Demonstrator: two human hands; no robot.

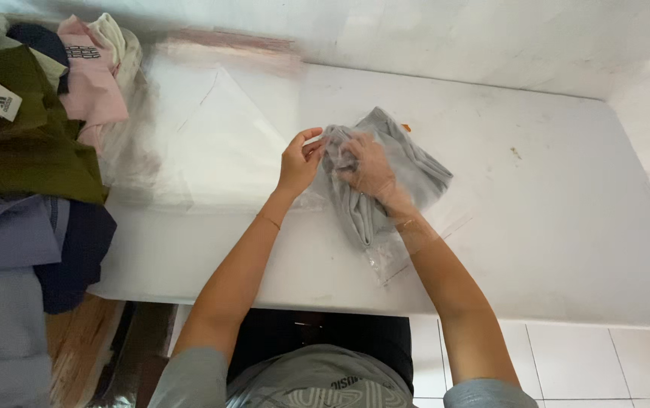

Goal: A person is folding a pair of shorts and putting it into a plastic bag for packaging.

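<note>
Grey folded garment point(385, 170) lies mid-frame on the white table point(552, 227), half inside a clear plastic bag point(378, 253). The right hand point(366, 168) is pushed inside, gripping cloth; the left hand point(298, 160) pinches the bag's opening.

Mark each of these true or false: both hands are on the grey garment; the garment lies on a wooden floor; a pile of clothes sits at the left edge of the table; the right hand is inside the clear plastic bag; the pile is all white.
1. Both hands are on the grey garment. True: the left hand pinches its edge and the right hand presses on it.
2. The garment lies on a wooden floor. False: it lies on a white table.
3. A pile of clothes sits at the table's left edge. True.
4. The right hand is inside the clear plastic bag. True: plastic covers the hand and wrist.
5. The pile is all white. False: it shows olive, pink, navy and grey-blue.
</note>
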